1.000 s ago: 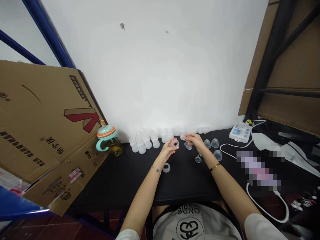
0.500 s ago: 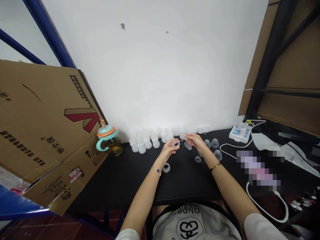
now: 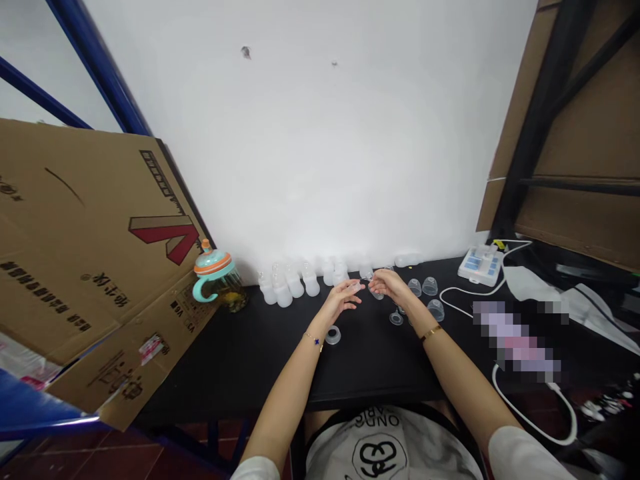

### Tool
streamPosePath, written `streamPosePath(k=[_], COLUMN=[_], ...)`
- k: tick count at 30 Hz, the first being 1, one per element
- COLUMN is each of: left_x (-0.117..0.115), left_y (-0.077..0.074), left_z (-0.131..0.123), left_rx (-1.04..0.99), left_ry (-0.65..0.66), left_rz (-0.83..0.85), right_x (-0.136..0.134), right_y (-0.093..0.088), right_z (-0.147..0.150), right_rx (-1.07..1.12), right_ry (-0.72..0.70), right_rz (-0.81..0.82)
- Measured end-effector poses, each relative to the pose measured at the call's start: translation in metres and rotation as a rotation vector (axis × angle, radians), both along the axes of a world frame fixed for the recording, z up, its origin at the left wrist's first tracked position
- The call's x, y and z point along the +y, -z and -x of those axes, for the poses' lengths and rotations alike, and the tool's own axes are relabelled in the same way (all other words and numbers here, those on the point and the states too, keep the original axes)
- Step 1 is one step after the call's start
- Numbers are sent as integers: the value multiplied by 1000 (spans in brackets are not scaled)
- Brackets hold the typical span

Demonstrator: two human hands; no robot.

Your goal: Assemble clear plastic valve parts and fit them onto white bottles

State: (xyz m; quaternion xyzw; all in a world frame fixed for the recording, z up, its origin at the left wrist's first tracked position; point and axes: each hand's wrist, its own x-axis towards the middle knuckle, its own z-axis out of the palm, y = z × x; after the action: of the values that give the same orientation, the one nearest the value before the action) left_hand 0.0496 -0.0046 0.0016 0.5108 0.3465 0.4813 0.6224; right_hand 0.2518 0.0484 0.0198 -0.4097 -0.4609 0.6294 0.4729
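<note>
My left hand (image 3: 340,301) is closed with thumb and forefinger on a translucent bottle collar ring (image 3: 356,287), its other fingers loosely stretched. Close on its right, my right hand (image 3: 390,285) pinches a small clear piece that looks like a bottle nipple (image 3: 369,279), partly hidden by the fingers. The two pieces are close together; whether they touch I cannot tell. Another collar ring (image 3: 333,335) lies on the black table below my left wrist. A clear nipple (image 3: 396,319) rests under my right forearm. Domed clear caps (image 3: 436,309) lie to the right of it.
Several milky baby bottles (image 3: 283,294) stand along the white wall. A teal-lidded jug (image 3: 218,277) and a large cardboard box (image 3: 100,253) are at left. On the right are a power strip (image 3: 480,264), a white cable (image 3: 455,289) and crumpled white paper (image 3: 530,287).
The ring in my left hand has tipped from facing me to nearly edge-on. My right hand has drawn slightly lower, with its fingers more curled. The things on the table have stayed put.
</note>
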Motion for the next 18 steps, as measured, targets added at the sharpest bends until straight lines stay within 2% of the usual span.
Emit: streamPosePath(k=[11,18], left_x=[5,5], left_y=[4,6], left_z=[1,0], left_rx=[-57,22], left_ry=[5,-28], left_rz=[74,1], right_x=[5,6], right_y=[4,5], right_z=[-1,-1], right_rx=[77,118], right_ry=[-56,-78], right_rz=[75,30])
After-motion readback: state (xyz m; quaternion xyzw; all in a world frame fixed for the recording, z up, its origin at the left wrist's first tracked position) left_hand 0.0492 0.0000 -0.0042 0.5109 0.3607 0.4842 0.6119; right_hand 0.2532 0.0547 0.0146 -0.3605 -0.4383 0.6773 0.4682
